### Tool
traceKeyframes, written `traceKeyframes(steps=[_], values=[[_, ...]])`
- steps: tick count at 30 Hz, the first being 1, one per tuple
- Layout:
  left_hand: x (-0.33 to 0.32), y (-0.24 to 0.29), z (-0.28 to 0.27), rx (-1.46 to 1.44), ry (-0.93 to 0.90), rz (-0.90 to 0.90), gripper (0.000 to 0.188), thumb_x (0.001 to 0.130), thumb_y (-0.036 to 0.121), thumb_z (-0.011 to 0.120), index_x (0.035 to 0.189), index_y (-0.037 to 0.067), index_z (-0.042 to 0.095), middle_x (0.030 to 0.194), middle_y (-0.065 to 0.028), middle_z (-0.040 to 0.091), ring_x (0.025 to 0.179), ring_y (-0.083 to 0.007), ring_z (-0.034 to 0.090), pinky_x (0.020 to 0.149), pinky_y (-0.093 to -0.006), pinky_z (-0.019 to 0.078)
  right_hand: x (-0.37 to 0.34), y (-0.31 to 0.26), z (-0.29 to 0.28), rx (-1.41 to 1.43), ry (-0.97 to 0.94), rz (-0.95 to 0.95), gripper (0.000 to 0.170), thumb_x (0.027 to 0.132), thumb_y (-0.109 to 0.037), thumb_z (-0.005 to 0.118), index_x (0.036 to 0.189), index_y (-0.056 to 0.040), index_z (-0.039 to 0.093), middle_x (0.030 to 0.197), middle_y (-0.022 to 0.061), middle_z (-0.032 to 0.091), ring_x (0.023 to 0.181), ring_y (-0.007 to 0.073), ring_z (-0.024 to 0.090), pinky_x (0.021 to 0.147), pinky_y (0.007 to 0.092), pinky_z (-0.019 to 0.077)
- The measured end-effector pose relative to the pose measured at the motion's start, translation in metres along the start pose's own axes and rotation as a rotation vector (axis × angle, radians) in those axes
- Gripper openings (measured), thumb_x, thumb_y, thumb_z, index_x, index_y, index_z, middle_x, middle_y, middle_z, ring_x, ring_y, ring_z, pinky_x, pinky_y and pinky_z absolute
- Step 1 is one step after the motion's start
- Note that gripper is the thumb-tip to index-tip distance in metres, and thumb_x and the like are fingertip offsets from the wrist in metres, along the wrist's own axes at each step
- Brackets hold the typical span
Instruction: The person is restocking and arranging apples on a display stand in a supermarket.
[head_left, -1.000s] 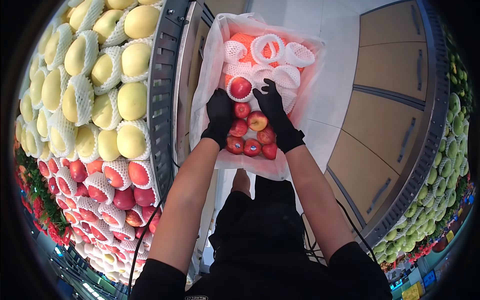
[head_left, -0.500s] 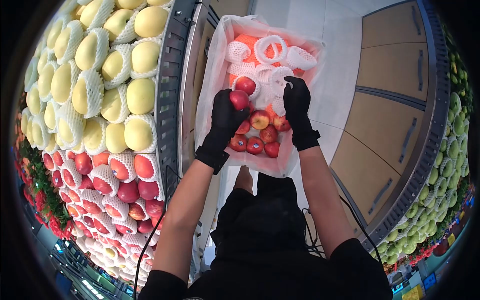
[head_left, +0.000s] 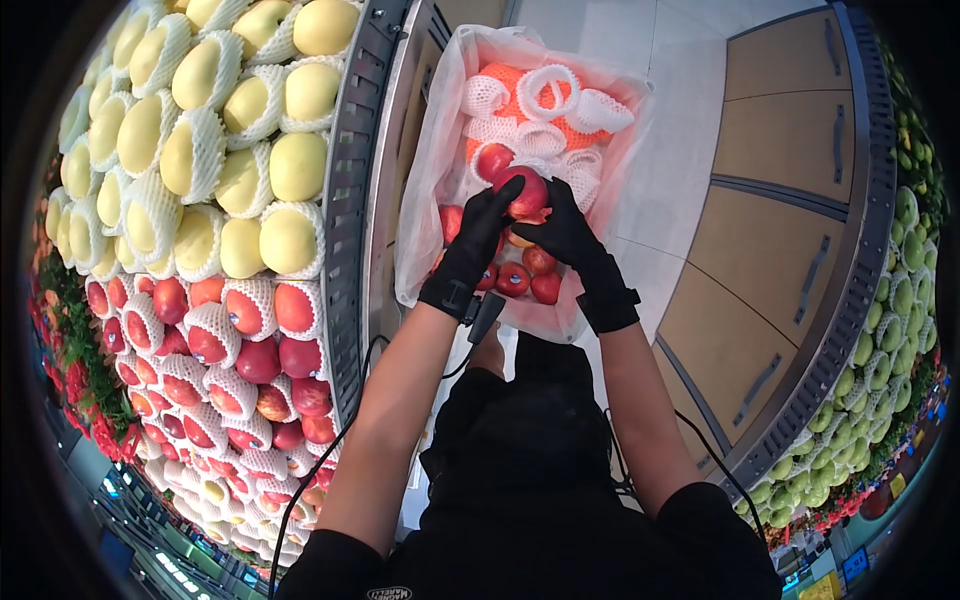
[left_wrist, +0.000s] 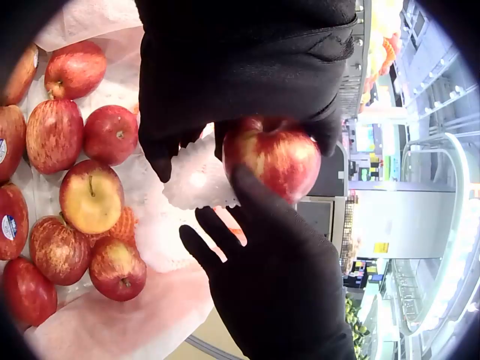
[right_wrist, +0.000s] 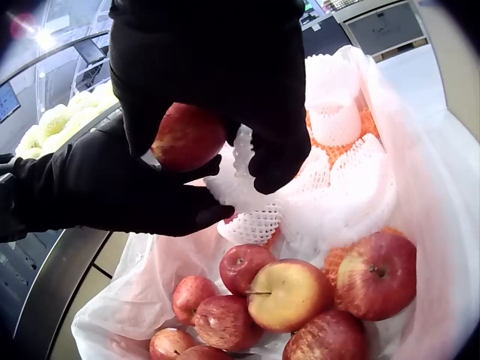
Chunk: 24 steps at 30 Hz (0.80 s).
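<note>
In the head view, my gloved left hand (head_left: 478, 240) grips a red apple (head_left: 526, 198) above the fruit box (head_left: 424, 215). My gloved right hand (head_left: 572, 238) is at the apple's right side, its fingers touching it in the left wrist view. Between the hands shows a white foam fruit net (right_wrist: 244, 186), against the curled fingers of my right hand in the right wrist view. Part of the net is hidden behind the fingers. Below lie several loose red apples (head_left: 513, 279), one with a yellow patch (right_wrist: 291, 295). Another apple (head_left: 494, 161) sits just beyond the held one.
More foam nets (head_left: 548, 92) lie over orange netting at the box's far end. Pale yellow fruit (head_left: 291, 239) and red fruit (head_left: 260, 360) in foam nets fill the left display. Cabinets (head_left: 770, 230) and a green fruit display (head_left: 895, 330) stand on the right.
My left hand has picked up an apple and brought it right, over the box's middle. My right hand first moved to the foam nets, then came back left to the apple.
</note>
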<state>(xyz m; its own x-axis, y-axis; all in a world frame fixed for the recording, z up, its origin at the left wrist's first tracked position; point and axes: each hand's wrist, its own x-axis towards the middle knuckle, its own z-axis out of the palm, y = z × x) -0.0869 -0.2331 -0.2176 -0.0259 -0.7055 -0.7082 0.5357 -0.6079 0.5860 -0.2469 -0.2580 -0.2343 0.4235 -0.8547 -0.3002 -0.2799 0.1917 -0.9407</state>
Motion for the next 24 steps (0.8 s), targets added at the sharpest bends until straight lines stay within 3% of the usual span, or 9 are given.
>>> traceKeyframes(steps=[3,9,12,15,18,21,22,24], values=[[-0.001,0.000,0.005,0.150,0.038,0.028,0.046,0.087,0.038,0.069,0.111,-0.001,0.065,0.100,-0.0059,0.068,0.088,-0.0135,0.064,0.081,-0.0270,0.0497,-0.001,-0.006,0.003,-0.014,0.077,0.032,0.075,0.067,-0.032,0.085,0.126,-0.0004,0.051,0.124,0.0189,0.051,0.117,0.0326,0.051,0.099,0.0412,0.0430],[0.011,-0.010,-0.012,0.083,0.103,0.123,0.031,0.089,0.033,0.068,0.099,0.004,0.068,0.091,-0.0058,0.068,0.080,-0.0129,0.063,0.076,-0.0282,0.0497,-0.004,0.006,0.004,0.108,0.200,0.120,0.065,0.069,-0.032,0.084,0.117,0.0008,0.056,0.113,0.0166,0.058,0.103,0.0302,0.060,0.089,0.0394,0.0494],[0.009,-0.017,-0.009,0.535,0.314,0.463,0.015,0.087,0.019,0.067,0.090,0.004,0.067,0.086,-0.0077,0.066,0.077,-0.0126,0.061,0.073,-0.0296,0.0490,-0.008,-0.016,0.000,-0.045,0.251,0.112,0.061,0.069,-0.030,0.084,0.114,0.0008,0.058,0.111,0.0175,0.059,0.102,0.0309,0.061,0.087,0.0396,0.0504],[0.007,-0.018,-0.003,0.778,0.374,0.802,0.010,0.081,0.006,0.065,0.092,0.003,0.064,0.088,-0.0096,0.063,0.077,-0.0122,0.060,0.072,-0.0295,0.0484,-0.009,-0.024,0.002,-0.246,0.274,0.072,0.058,0.067,-0.028,0.083,0.112,0.0002,0.059,0.110,0.0188,0.059,0.104,0.0327,0.061,0.087,0.0405,0.0501],[-0.010,-0.010,0.006,0.786,0.267,0.687,0.023,0.079,0.000,0.065,0.102,0.004,0.061,0.096,-0.0091,0.062,0.082,-0.0131,0.059,0.072,-0.0302,0.0492,-0.004,-0.018,0.000,-0.311,0.253,0.065,0.059,0.065,-0.025,0.083,0.112,-0.0005,0.059,0.110,0.0191,0.059,0.104,0.0336,0.061,0.087,0.0410,0.0499],[-0.007,-0.010,0.002,0.392,0.178,0.618,0.038,0.079,0.003,0.070,0.114,0.006,0.056,0.101,-0.0075,0.060,0.086,-0.0147,0.059,0.075,-0.0320,0.0499,-0.003,-0.015,-0.005,-0.215,0.189,0.003,0.062,0.063,-0.022,0.084,0.115,-0.0009,0.057,0.110,0.0177,0.059,0.103,0.0320,0.061,0.088,0.0403,0.0496],[-0.007,-0.009,-0.003,0.445,0.188,0.487,0.051,0.082,0.011,0.072,0.127,0.008,0.049,0.117,-0.0084,0.057,0.099,-0.0126,0.058,0.081,-0.0279,0.0497,-0.006,-0.018,-0.007,-0.162,0.142,-0.017,0.063,0.062,-0.021,0.084,0.116,-0.0009,0.056,0.111,0.0172,0.059,0.103,0.0313,0.061,0.088,0.0399,0.0496],[-0.009,-0.004,-0.007,0.370,0.030,0.369,0.052,0.083,0.020,0.073,0.128,0.006,0.050,0.119,-0.0085,0.058,0.106,-0.0127,0.056,0.085,-0.0289,0.0492,-0.009,-0.017,-0.007,-0.144,0.048,-0.155,0.067,0.066,-0.024,0.086,0.121,-0.0022,0.053,0.113,0.0129,0.059,0.102,0.0256,0.062,0.085,0.0361,0.0529]])
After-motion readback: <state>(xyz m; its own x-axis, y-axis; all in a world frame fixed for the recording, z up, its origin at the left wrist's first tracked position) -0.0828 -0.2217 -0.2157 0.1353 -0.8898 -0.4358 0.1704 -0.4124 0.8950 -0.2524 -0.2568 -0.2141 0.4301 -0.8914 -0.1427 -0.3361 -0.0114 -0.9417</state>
